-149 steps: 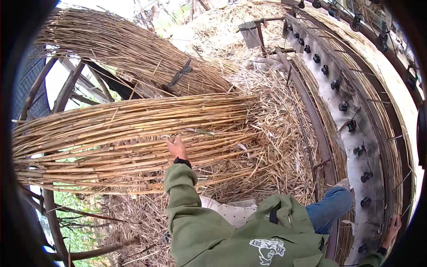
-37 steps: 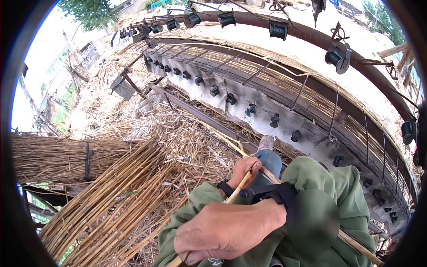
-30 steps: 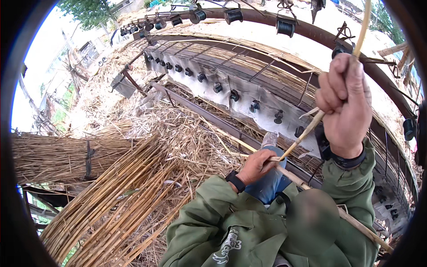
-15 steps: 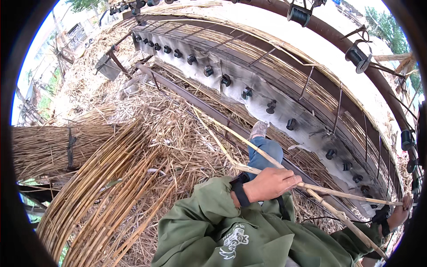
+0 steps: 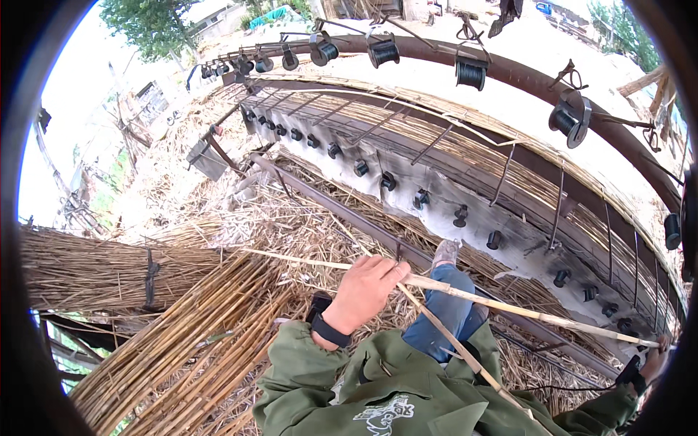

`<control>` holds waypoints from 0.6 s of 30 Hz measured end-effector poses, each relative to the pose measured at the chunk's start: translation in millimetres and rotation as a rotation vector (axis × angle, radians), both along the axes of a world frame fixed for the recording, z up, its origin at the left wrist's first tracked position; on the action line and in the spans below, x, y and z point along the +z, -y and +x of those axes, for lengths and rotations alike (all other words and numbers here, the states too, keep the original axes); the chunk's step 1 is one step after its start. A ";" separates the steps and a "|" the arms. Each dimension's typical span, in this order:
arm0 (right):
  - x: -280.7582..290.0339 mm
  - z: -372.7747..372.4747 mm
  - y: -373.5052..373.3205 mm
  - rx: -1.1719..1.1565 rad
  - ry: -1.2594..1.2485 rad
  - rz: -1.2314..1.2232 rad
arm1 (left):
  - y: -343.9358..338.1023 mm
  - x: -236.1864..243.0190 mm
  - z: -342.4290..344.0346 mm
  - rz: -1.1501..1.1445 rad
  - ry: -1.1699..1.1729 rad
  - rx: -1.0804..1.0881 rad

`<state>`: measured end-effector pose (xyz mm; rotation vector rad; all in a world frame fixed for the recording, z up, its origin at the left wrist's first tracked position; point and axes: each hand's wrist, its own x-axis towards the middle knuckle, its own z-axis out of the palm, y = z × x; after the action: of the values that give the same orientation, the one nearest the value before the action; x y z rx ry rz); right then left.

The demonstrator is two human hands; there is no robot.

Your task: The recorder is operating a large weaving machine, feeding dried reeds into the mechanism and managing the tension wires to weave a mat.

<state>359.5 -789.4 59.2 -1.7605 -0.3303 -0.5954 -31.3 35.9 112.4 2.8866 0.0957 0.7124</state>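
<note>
Head view: at the left edge lies a tied reed bundle [image 5: 87, 272], with loose reeds [image 5: 189, 349] fanned below it toward the lower left. At centre the left hand [image 5: 363, 291] is closed around a long reed stalk [image 5: 509, 309] that runs across open straw to the lower right, where the right hand [image 5: 654, 357] grips its far end at the frame edge. A curved metal frame with wire spools [image 5: 472, 73] arcs across the top.

my sleeves: green, long | left hand [image 5: 361, 293]: bare, black wristband | legs: blue jeans | shoe: grey | chest: white print
</note>
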 end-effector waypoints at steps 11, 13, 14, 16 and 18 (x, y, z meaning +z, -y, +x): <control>-59.1 -48.5 -116.2 0.995 -0.178 1.031 | -198.7 83.4 33.9 0.331 0.501 0.531; -33.3 -100.4 -241.0 0.827 -0.114 1.014 | -202.9 78.8 64.6 0.299 0.511 0.474; -19.7 -133.9 -307.5 0.589 -0.083 1.010 | -192.8 73.9 88.8 0.279 0.487 0.419; 4.4 -181.9 -407.9 0.504 -0.238 1.070 | -148.4 53.9 138.8 0.191 0.493 0.210; 30.0 -217.6 -487.8 0.502 -0.534 0.890 | -102.8 31.2 149.8 0.188 0.391 0.137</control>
<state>141.9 -301.6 89.2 -0.8617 -0.0881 0.1156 118.4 138.7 143.6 2.8663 0.1853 1.3630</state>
